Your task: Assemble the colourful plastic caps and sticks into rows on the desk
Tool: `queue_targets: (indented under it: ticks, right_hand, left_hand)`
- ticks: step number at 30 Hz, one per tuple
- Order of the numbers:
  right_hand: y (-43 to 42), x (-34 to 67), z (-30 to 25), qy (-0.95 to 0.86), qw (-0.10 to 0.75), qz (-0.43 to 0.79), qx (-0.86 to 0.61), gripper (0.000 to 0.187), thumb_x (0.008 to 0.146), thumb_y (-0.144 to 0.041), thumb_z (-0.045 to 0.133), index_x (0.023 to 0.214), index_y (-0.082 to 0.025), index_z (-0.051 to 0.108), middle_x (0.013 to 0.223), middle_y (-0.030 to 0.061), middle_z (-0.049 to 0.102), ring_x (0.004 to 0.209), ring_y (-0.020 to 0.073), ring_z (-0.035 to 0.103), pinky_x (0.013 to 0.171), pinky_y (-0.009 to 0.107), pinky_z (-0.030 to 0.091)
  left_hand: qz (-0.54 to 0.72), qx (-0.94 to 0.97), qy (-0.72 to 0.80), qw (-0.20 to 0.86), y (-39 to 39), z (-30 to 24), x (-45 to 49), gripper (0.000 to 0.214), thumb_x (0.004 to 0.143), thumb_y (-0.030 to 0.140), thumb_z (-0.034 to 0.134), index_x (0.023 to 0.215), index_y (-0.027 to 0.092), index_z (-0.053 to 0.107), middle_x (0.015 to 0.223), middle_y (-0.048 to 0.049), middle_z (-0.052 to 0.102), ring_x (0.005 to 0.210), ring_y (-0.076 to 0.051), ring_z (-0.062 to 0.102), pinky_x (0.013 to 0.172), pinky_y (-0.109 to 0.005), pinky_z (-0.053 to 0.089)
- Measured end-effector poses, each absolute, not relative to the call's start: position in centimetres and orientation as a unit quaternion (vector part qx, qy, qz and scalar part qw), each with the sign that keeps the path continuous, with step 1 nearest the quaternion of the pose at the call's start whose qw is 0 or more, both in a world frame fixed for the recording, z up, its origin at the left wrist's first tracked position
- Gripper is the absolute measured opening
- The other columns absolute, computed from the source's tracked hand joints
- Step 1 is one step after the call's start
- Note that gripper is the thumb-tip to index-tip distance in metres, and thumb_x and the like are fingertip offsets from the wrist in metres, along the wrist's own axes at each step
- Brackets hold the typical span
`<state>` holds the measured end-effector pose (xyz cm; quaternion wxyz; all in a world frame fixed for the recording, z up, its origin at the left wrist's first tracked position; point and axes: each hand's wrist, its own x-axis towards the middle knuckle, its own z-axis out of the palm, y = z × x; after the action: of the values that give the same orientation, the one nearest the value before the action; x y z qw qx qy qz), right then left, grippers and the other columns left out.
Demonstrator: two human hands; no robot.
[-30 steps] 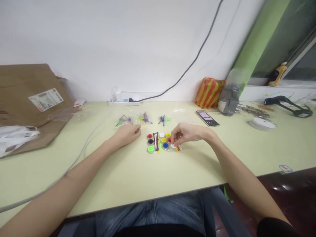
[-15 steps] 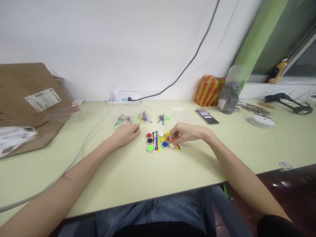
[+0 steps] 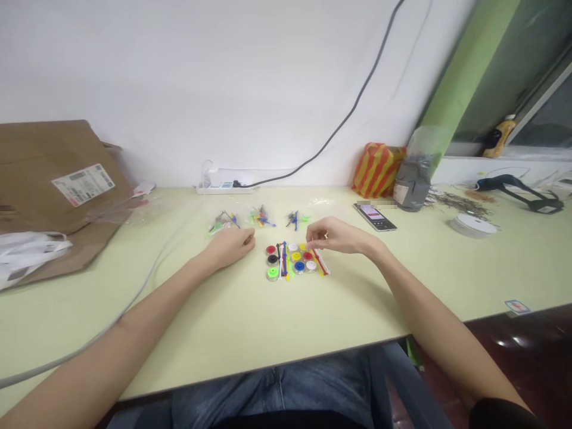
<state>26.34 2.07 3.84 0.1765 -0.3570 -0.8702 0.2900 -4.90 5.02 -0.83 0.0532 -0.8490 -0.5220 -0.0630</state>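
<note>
The left hand (image 3: 230, 247) lay curled on the surface, knuckles up, just left of the parts group; its fingers were turned under, and I could not tell whether it held anything. The right hand (image 3: 337, 235) was raised at the group's upper right edge, thumb and fingertips (image 3: 310, 239) drawn close together. Nothing was clearly visible between them, so any hold could not be confirmed.

The group comprised round coloured plastic discs (image 3: 296, 256) in red, black, green, white, yellow and blue, packed closely with thin coloured plastic sticks (image 3: 284, 259). It lay near the middle of the surface (image 3: 223, 322), between the two hands. Three small clear plastic packets of coloured parts (image 3: 261, 217) stood in a row beyond it, contents mixed and too small to identify.

Toward the far edge were a power strip (image 3: 223, 188), a smartphone (image 3: 374, 217), a red-and-yellow striped bag (image 3: 378, 171) and a grey packet (image 3: 413, 185). A roll of white tape (image 3: 471, 226) lay at the right. A brown paper parcel (image 3: 58, 173) with a printed label and a white plastic bag (image 3: 27, 253) occupied the left end.
</note>
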Motion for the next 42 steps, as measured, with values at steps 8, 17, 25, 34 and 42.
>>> queue_targets:
  ticks: [8, 17, 25, 34, 42]
  right_hand:
    - [5.7, 26.8, 0.3, -0.801, 0.336, 0.042, -0.493, 0.029, 0.092, -0.019, 0.051, 0.118, -0.020, 0.064, 0.099, 0.0066, 0.065, 0.082, 0.0187, 0.059, 0.081, 0.032, 0.045]
    - [9.5, 25.5, -1.9, -0.838, 0.190, -0.027, -0.511, 0.042, 0.090, -0.008, 0.051, 0.129, -0.018, 0.064, 0.123, 0.0143, 0.064, 0.119, 0.0272, 0.054, 0.098, 0.036, 0.040]
    - [9.9, 25.4, -0.7, -0.839, 0.195, -0.030, -0.507, 0.015, 0.090, -0.017, 0.061, 0.099, -0.017, 0.073, 0.101, 0.0125, 0.071, 0.105, 0.0270, 0.057, 0.093, 0.037, 0.039]
    - [6.3, 22.5, 1.8, -0.801, 0.412, 0.188, -0.393, 0.020, 0.093, -0.036, 0.056, 0.100, -0.019, 0.064, 0.104, 0.0088, 0.072, 0.095, 0.0209, 0.064, 0.083, 0.034, 0.046]
    - [2.3, 19.9, 0.7, -0.757, 0.431, 0.392, -0.298, 0.031, 0.094, -0.049, 0.056, 0.103, -0.020, 0.054, 0.084, 0.0052, 0.070, 0.082, 0.0185, 0.064, 0.078, 0.031, 0.043]
  left_hand:
    - [-0.083, -0.844, -0.528, 0.045, 4.5, -0.8, -4.8, 0.028, 0.093, 0.030, 0.039, 0.068, 0.021, 0.048, 0.061, -0.0045, 0.056, 0.057, -0.021, 0.053, 0.056, -0.031, 0.021]
    - [-0.090, -0.839, -0.535, 0.037, 3.8, -0.5, -4.7, 0.026, 0.091, 0.028, 0.040, 0.069, 0.021, 0.051, 0.064, -0.0054, 0.060, 0.062, -0.022, 0.058, 0.059, -0.030, 0.029]
    - [-0.094, -0.839, -0.534, 0.038, 3.4, -0.4, -4.6, 0.026, 0.092, 0.026, 0.040, 0.068, 0.021, 0.049, 0.065, -0.0061, 0.061, 0.062, -0.023, 0.059, 0.058, -0.031, 0.029]
    - [-0.205, -0.824, -0.527, 0.028, 2.2, 0.0, -2.5, 0.023, 0.101, 0.035, 0.033, 0.101, 0.022, 0.052, 0.077, -0.0025, 0.063, 0.067, -0.021, 0.060, 0.061, -0.030, 0.034]
    - [-0.314, -0.850, -0.421, -0.047, 0.3, -0.2, -0.3, 0.031, 0.099, 0.044, 0.045, 0.121, 0.022, 0.047, 0.095, -0.0029, 0.061, 0.081, -0.018, 0.060, 0.073, -0.030, 0.043]
